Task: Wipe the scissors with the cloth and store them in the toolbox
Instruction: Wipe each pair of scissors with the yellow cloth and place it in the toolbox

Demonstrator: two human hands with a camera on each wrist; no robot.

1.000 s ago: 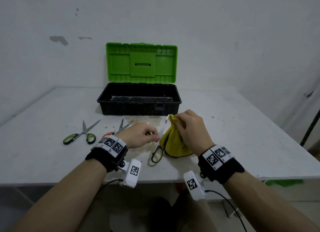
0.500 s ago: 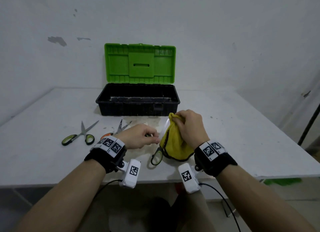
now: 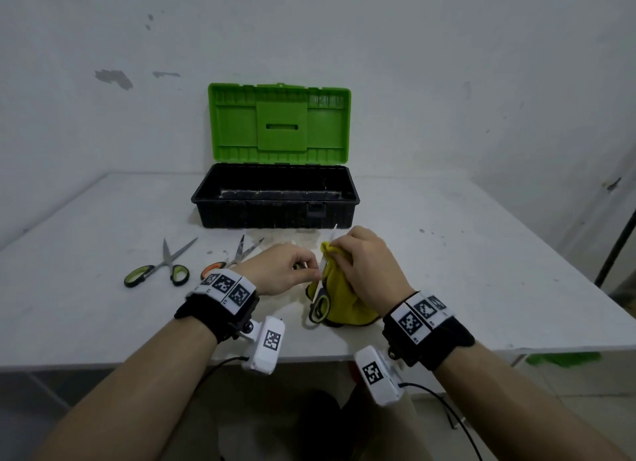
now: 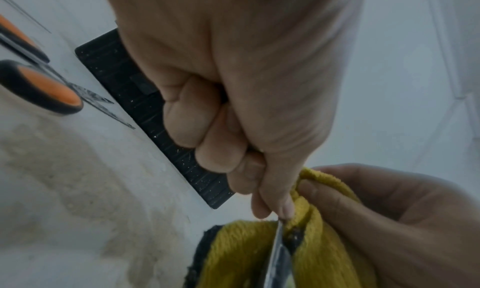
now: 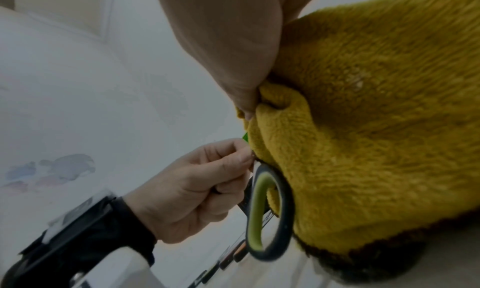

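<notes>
A pair of scissors with a black-and-green handle loop stands tilted over the table's front. My left hand pinches it by the blade, close to the pivot. My right hand grips a yellow cloth bunched around the blade, with the cloth hanging down to the table. A blade tip shows just above the right hand. In the right wrist view the cloth fills the right side beside the handle loop. The black toolbox stands behind, its green lid upright.
Green-handled scissors lie half spread at the left. Orange-handled scissors lie just behind my left wrist, also seen as orange-handled scissors in the left wrist view. The white table ends at a front edge under my wrists; a wall stands behind the toolbox.
My right hand and the cloth have slid a little down the blade toward the handle. The left hand keeps its pinch in about the same place.
</notes>
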